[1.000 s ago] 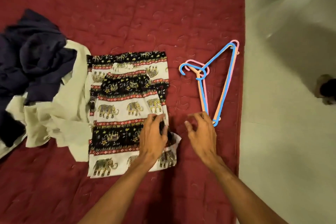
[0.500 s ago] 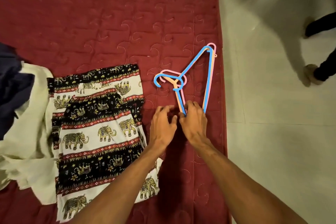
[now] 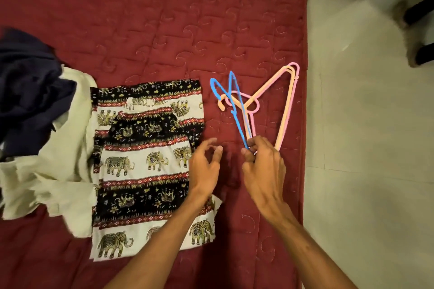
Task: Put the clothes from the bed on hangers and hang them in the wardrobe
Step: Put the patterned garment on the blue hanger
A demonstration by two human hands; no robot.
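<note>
Elephant-print garment [image 3: 145, 162], head view: it lies flat and roughly folded on the red quilted bed [image 3: 141, 19]. A cream garment [image 3: 58, 171] lies just beside its left edge and slightly overlaps it, and a crumpled navy garment [image 3: 28, 91] lies further left.

To the right, near the bed's edge, an orange hanger [image 3: 283, 110] and a pink hanger [image 3: 257, 104] lie together. A blue hanger [image 3: 239, 129] stands tilted up across them.

The right hand [image 3: 263, 166] pinches the lower end of the blue hanger between thumb and fingertips. The left hand [image 3: 204, 166] hovers at the garment's right edge, fingers loosely curled and holding nothing.

Handling, as judged:
- **Cloth:** it looks thin, light and limp, and will sag and slide when lifted. It is best taken at the upper hem or fed over the hanger's bar.
- **Hangers:** they look like slim, stiff plastic, light and likely smooth, and their hooks may snag one another.
</note>
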